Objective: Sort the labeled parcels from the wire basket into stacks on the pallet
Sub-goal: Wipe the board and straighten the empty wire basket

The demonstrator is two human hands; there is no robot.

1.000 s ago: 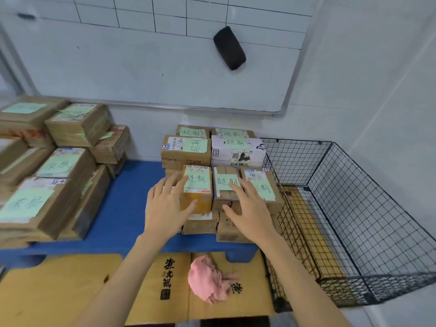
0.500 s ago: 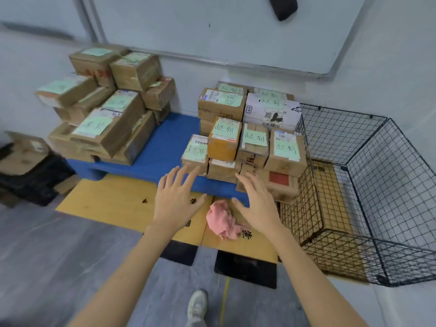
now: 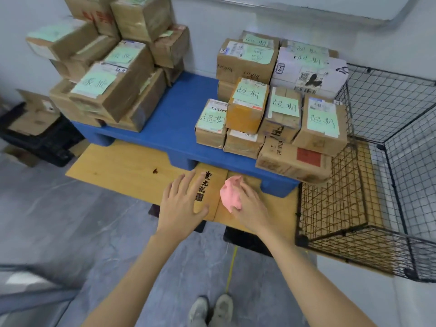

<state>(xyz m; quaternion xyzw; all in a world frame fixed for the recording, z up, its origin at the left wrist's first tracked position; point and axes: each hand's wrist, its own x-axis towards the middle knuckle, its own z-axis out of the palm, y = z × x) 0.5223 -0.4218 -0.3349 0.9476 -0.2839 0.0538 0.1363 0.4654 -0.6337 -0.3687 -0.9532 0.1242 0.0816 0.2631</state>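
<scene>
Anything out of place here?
Yes: a crumpled pink cloth lies on the wooden board before the blue plastic pallet, touched by the right hand; it is no parcel. The left stack's cardboard parcels sit tilted.

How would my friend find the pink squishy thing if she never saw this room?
Find the blue pallet, then the wooden board in front of it. The pink cloth lies on that board, touching the right hand. It is the only pink, crumpled thing; its neighbours are brown boxes.

Green labels (image 3: 284, 107) on right-stack parcels (image 3: 245, 119) read 超期.
</scene>
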